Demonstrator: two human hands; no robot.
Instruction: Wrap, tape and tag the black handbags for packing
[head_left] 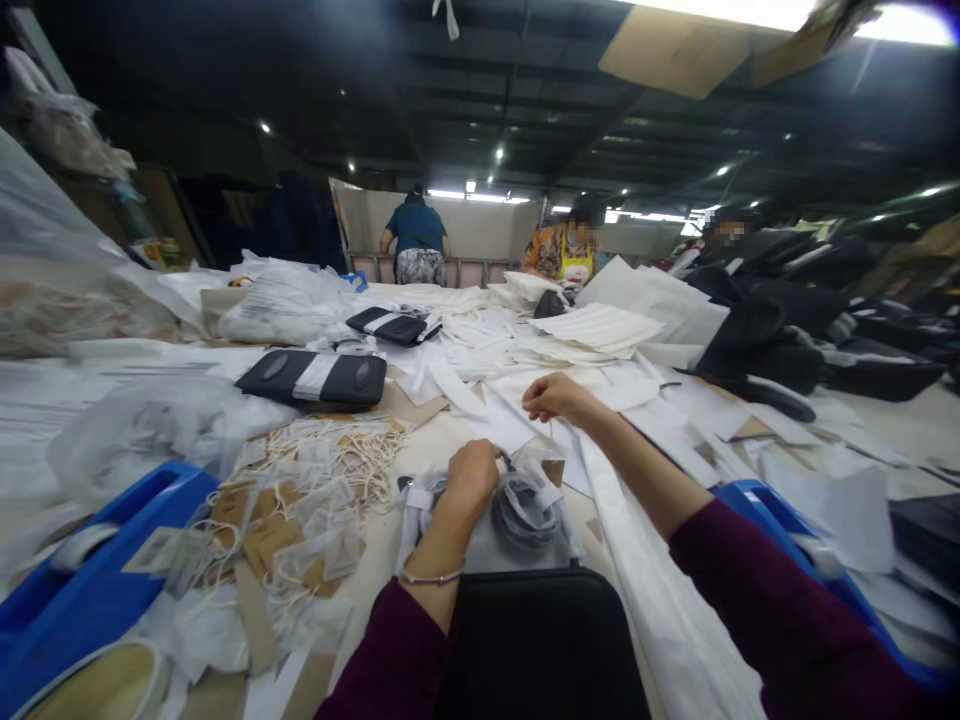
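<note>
A black bag (547,640) lies flat before me, its far edge bearing wrapped handles and a coiled grey strap (525,510) under plastic. Over these, my left hand (472,475) is closed, fingertips curled at a dark end piece of the strap; its grip is partly hidden. My right hand (556,398) pinches beyond and above, with a thin pale string seeming to run down from the fingers. Below that string a small brown tag (553,471) rests beside the coil. To the left is a heap of brown tags with white strings (274,540).
Blue tape dispensers (112,560) (802,560) flank me. A tape roll (105,685) lies at front left. Black banded cases (311,378) and white sheets (600,330) cover the table. Dark bags (780,330) pile at right. Co-workers (417,240) stand at the back.
</note>
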